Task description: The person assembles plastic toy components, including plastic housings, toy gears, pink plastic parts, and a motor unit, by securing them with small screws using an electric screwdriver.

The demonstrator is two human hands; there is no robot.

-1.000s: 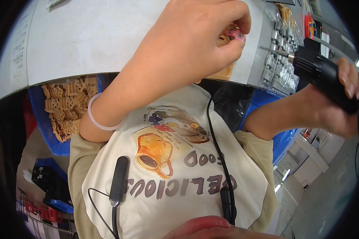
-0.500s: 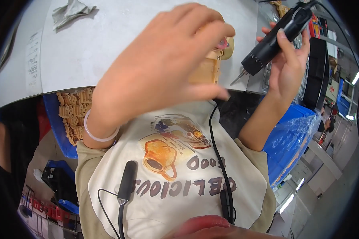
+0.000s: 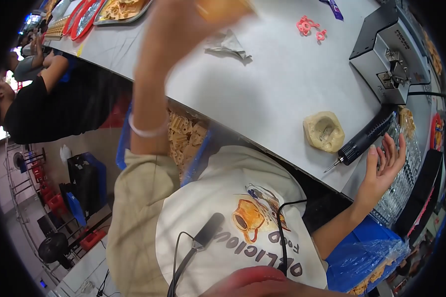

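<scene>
My left hand, smeared by motion, reaches over the far side of the table with a tan plastic part in its grip. The part is blurred and cut by the top edge. At the table's right side lies a black electric screwdriver, its bit pointing toward the table's near edge. Just right of it is my right hand, palm up with fingers apart and nothing in them. A cream-coloured, lumpy holder with a hollow in its top sits left of the screwdriver.
A grey power box stands at the far right. Pink pieces and a crumpled grey cloth lie on the table. A blue bin of tan parts is below the near edge. Another person sits left.
My right hand has let go of the screwdriver, which now lies on the table. My left hand has moved from the holder to the far left with the tan part. The view has swung left.
</scene>
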